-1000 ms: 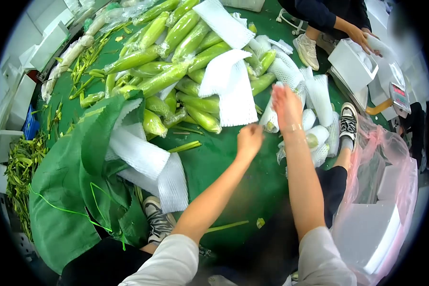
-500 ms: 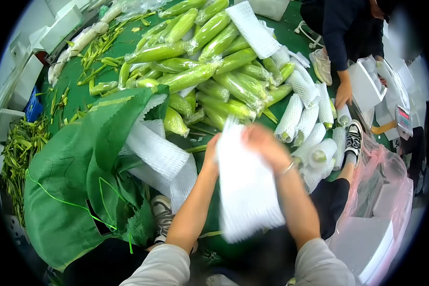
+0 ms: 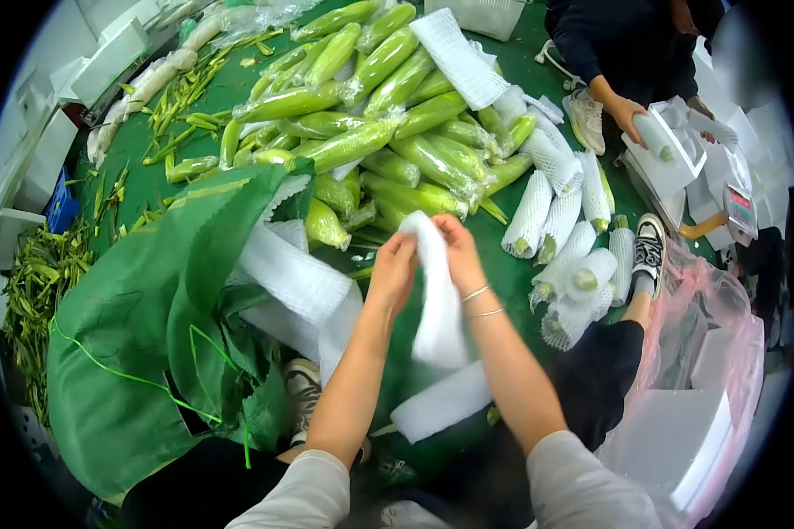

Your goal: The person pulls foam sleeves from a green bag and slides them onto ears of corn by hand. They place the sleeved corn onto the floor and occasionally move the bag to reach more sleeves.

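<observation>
Both my hands pinch the top end of a white foam net sleeve (image 3: 438,309), which hangs down between my forearms. My left hand (image 3: 393,271) has its fingers closed on the near-left edge. My right hand (image 3: 460,254), with thin bracelets at the wrist, grips the opposite edge. Another white foam sleeve (image 3: 441,404) lies flat on the green floor below. Just beyond my hands is a heap of long green vegetables (image 3: 362,141) in clear plastic wrap. To the right lie several of these vegetables in foam net sleeves (image 3: 560,220).
A green woven sack (image 3: 141,326) at left holds more foam sleeves (image 3: 295,273). At upper right, a co-worker's hand (image 3: 625,116) holds a sleeved vegetable at a white foam box (image 3: 679,163), near a scale display (image 3: 739,207). Pink plastic (image 3: 723,353) covers white boxes at lower right.
The sleeves in my hands have come apart: one now lies on the floor, a narrower one stays held. The co-worker's hand has lifted a sleeved vegetable from the floor to the box.
</observation>
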Demonstrator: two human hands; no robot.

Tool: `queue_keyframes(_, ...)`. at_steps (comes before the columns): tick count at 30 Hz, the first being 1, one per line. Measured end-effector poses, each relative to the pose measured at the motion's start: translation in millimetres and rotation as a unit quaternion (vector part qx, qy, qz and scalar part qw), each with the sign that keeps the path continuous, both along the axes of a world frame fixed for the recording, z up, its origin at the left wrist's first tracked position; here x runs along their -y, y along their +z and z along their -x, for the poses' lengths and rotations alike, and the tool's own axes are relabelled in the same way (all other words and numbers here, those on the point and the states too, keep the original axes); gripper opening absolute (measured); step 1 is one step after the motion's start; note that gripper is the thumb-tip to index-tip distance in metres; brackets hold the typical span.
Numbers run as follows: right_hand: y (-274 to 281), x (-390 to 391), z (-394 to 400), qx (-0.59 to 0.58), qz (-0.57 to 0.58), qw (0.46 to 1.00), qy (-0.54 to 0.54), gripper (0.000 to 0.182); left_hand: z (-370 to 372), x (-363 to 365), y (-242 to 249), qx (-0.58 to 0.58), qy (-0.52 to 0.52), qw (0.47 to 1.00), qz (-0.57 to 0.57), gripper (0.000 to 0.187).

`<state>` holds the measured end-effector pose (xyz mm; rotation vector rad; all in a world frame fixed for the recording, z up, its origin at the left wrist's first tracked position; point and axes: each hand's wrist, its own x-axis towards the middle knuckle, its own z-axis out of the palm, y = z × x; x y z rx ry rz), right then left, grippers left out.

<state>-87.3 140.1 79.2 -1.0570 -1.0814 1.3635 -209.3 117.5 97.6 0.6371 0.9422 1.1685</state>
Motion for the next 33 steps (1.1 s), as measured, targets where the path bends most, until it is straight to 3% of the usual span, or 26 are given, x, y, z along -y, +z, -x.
queue_keyframes(2, -86, -24, -7, 0.005, -0.049, 0.991, -0.128, 0.006, -13, -18, -27, 0.053, 0.023, 0.998, -0.012, 0.017)
queue_keyframes(3, -129, -36, -10, 0.014, -0.072, 0.979, -0.191, 0.005, -16, -26, -49, 0.019, 0.011, 0.999, -0.028, 0.018)
queue_keyframes(5, -84, -21, -2, 0.074, 0.002, 0.96, -0.27, 0.011, -20, -41, -65, -0.042, 0.028, 0.996, -0.076, 0.017)
queue_keyframes(6, -74, -25, -4, -0.095, 0.108, 0.955, -0.26, 0.016, -21, -44, -48, -0.26, 0.102, 0.934, -0.223, 0.014)
queue_keyframes(8, -67, -34, -11, -0.266, 0.14, 0.919, -0.255, 0.02, -13, -86, -139, -0.133, 0.196, 0.969, -0.066, 0.013)
queue_keyframes(10, -71, -34, -14, -0.266, 0.157, 0.922, -0.234, 0.025, -15, -91, -117, -0.012, 0.288, 0.957, -0.03, 0.016)
queue_keyframes(11, -78, -33, -15, -0.12, 0.113, 0.957, -0.237, 0.025, -11, -105, -163, -0.119, 0.355, 0.923, -0.087, 0.029)
queue_keyframes(12, -76, -33, -15, 0.03, 0.064, 0.97, -0.232, 0.026, -12, -103, -159, -0.118, 0.354, 0.924, -0.085, 0.029)
queue_keyframes(14, -76, -24, -16, 0.273, -0.045, 0.929, -0.247, 0.028, -16, -96, -142, -0.32, 0.183, 0.92, 0.131, 0.049)
queue_keyframes(15, -67, -21, -12, 0.278, -0.023, 0.929, -0.242, 0.028, -20, -86, -117, -0.284, 0.153, 0.94, 0.112, 0.063)
queue_keyframes(21, -63, -18, 4, 0.296, -0.007, 0.935, -0.193, 0.027, 4, -54, -81, -0.343, -0.022, 0.935, -0.088, 0.056)
queue_keyframes(24, -24, 9, 4, 0.273, -0.021, 0.956, -0.105, 0.025, 14, -11, -56, -0.053, -0.084, 0.994, 0.039, 0.05)
queue_keyframes(27, 55, 71, 7, 0.329, -0.019, 0.943, -0.051, 0.025, 11, 64, -28, 0.153, -0.047, 0.97, 0.18, 0.044)
queue_keyframes(29, 84, 98, -5, 0.3, 0.032, 0.953, -0.003, 0.024, 1, 105, -15, 0.228, -0.004, 0.944, 0.24, 0.041)
queue_keyframes(33, 34, 91, -26, 0.244, 0.166, 0.955, -0.032, 0.025, -19, 126, -27, 0.22, 0.051, 0.933, 0.281, 0.035)
